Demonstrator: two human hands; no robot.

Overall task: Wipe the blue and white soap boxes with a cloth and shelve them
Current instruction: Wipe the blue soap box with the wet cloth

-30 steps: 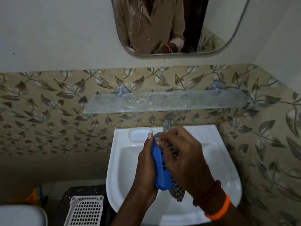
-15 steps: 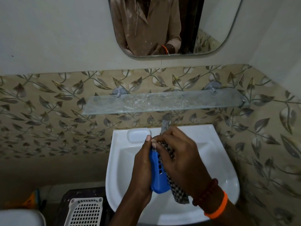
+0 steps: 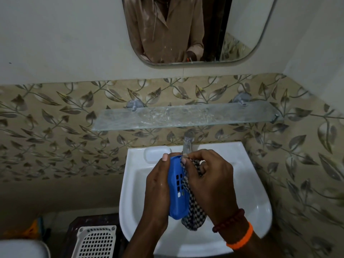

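Over the white sink (image 3: 256, 207), my left hand (image 3: 158, 190) grips a blue soap box (image 3: 177, 190) that stands on end, its slotted face turned towards me. My right hand (image 3: 210, 181) presses a black-and-white checked cloth (image 3: 195, 211) against the box's right side; the cloth's tail hangs below the box. A white perforated soap box (image 3: 96, 242) lies on a dark stool at the lower left. The glass shelf (image 3: 186, 116) is mounted on the tiled wall above the tap, with nothing on it.
A chrome tap (image 3: 188, 144) stands just behind my hands. A mirror (image 3: 197, 30) hangs above the shelf and reflects a person's torso. A white rounded object (image 3: 20, 248) sits at the bottom left corner. The right wall is close to the sink.
The blue box has turned so that more of its slotted face shows. My right hand has shifted the cloth along the box's right side. The view has tilted slightly.
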